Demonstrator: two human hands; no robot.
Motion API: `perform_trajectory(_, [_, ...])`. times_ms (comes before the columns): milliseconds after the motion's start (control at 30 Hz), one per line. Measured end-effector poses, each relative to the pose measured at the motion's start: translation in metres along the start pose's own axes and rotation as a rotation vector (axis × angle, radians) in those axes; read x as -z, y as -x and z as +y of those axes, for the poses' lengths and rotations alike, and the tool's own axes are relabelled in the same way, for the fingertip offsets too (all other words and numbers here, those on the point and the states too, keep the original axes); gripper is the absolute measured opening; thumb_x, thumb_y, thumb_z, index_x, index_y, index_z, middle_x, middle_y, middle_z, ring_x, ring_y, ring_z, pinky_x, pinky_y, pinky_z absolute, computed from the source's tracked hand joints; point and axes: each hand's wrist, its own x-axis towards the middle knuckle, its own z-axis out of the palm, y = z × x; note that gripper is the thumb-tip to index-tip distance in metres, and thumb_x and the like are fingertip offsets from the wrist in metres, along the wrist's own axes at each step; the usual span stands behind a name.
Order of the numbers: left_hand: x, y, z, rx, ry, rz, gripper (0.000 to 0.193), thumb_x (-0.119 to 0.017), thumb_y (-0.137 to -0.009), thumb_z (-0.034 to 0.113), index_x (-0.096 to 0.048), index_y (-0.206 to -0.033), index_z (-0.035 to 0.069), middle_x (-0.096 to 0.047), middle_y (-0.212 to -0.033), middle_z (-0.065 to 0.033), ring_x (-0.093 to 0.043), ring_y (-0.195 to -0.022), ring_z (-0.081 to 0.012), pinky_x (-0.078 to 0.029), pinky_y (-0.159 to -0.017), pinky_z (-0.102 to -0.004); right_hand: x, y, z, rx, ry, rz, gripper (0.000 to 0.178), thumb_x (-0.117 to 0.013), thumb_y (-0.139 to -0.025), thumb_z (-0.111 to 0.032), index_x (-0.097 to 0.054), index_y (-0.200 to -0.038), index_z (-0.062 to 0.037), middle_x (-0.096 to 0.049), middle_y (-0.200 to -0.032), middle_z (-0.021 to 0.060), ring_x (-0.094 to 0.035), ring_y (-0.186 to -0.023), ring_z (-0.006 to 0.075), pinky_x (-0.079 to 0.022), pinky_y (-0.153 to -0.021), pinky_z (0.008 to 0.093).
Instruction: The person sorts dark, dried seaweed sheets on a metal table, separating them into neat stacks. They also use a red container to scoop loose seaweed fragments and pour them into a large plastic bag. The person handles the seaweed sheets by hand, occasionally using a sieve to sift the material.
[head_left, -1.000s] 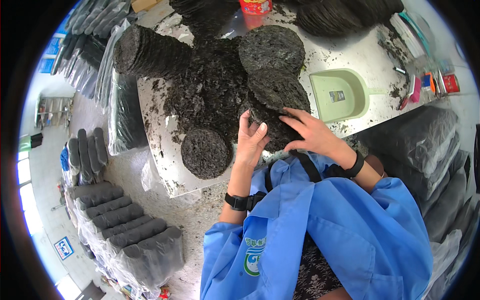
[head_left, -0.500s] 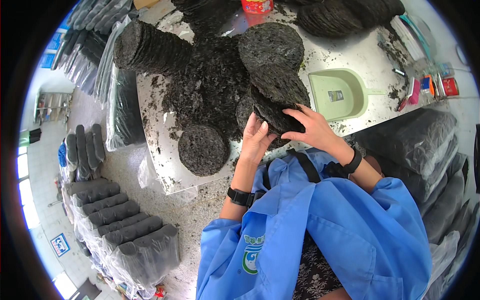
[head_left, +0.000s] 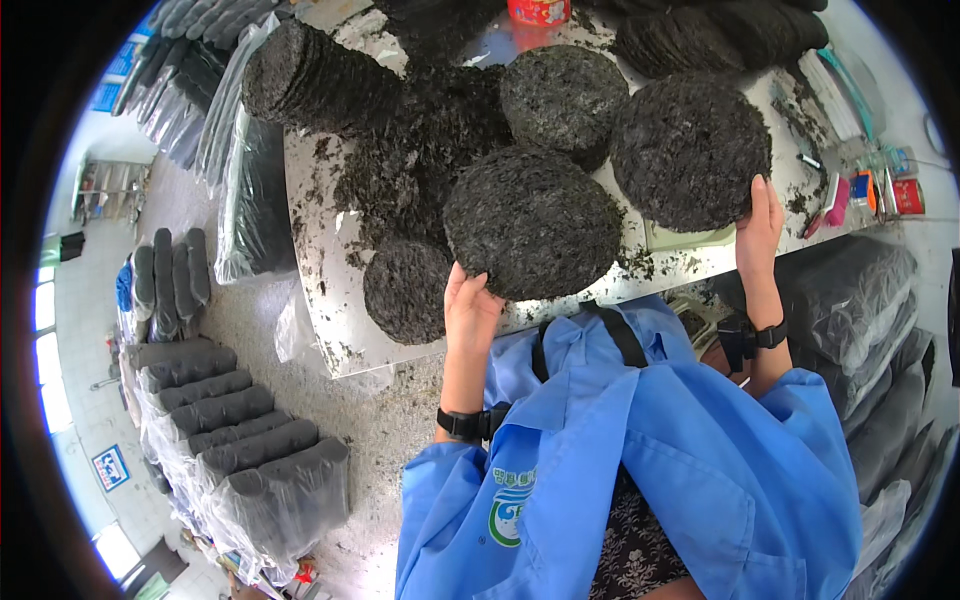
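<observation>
My left hand (head_left: 472, 308) is closed on the near left edge of a round, dark dried-seaweed cake (head_left: 533, 225), its thumb lying on top. Off to the right, my right hand (head_left: 760, 228) pinches the near right edge of a second dried-seaweed cake (head_left: 692, 150). Both cakes are held apart, broad faces up. Behind and between them sits another round cake (head_left: 565, 95) on the pile. A smaller-looking cake (head_left: 402, 292) lies on the table beside my left hand. Under the right-hand cake, a pale green dustpan (head_left: 695, 239) is mostly hidden.
Loose seaweed scraps (head_left: 410, 165) cover the table's left middle. Leaning stacks of cakes stand at back left (head_left: 315, 80) and back right (head_left: 715, 42), with a red tin (head_left: 540, 12) between. Bagged dark rolls (head_left: 235, 420) fill the floor at left; wrapped bundles (head_left: 850, 290) lie at right.
My hands have moved apart, the right going far to the right. Cakes that were together between them are now separated, one in each hand. The dustpan has become mostly covered.
</observation>
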Motion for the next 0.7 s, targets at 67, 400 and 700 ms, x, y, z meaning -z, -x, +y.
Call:
perform_trajectory(67, [0.004,0.001,0.002,-0.065,-0.009,0.001,0.045,-0.045,-0.085,-0.005,-0.044,-0.129,0.007,-0.053,-0.126,-0.0092,-0.052,-0.115,-0.0247,-0.046,-0.093,-0.0439,0.009,-0.005,0.024,0.044,0.073,-0.01,0.032,-0.053,-0.095,-0.03,-0.058,-0.109,-0.0013,-0.06,-0.09,-0.0016,-0.052,-0.074,0.0045,-0.039,-0.063,0.0192])
perform_trajectory(400, [-0.046,0.015,0.021,-0.954,-1.138,0.126,0.032,-0.046,-0.086,-0.008,-0.055,-0.113,0.007,-0.057,-0.119,-0.0112,-0.053,-0.115,-0.0283,-0.042,-0.097,-0.0422,-0.031,0.01,0.071,0.122,0.122,-0.235,0.045,-0.047,-0.097,-0.017,-0.034,-0.14,-0.0074,-0.045,-0.133,0.0062,-0.049,-0.115,0.0135,-0.042,-0.093,0.0263])
perform_trajectory(700, [-0.067,0.031,0.019,-0.481,-0.785,0.123,0.087,-0.072,-0.076,0.021,-0.021,-0.145,0.006,-0.025,-0.145,-0.0208,-0.025,-0.135,-0.0357,-0.02,-0.109,-0.0507,-0.075,0.061,0.046,-0.398,-0.588,-0.322,0.058,-0.04,-0.092,0.0,-0.021,-0.146,-0.0065,-0.029,-0.147,0.0091,-0.036,-0.131,0.0208,-0.034,-0.107,0.0336])
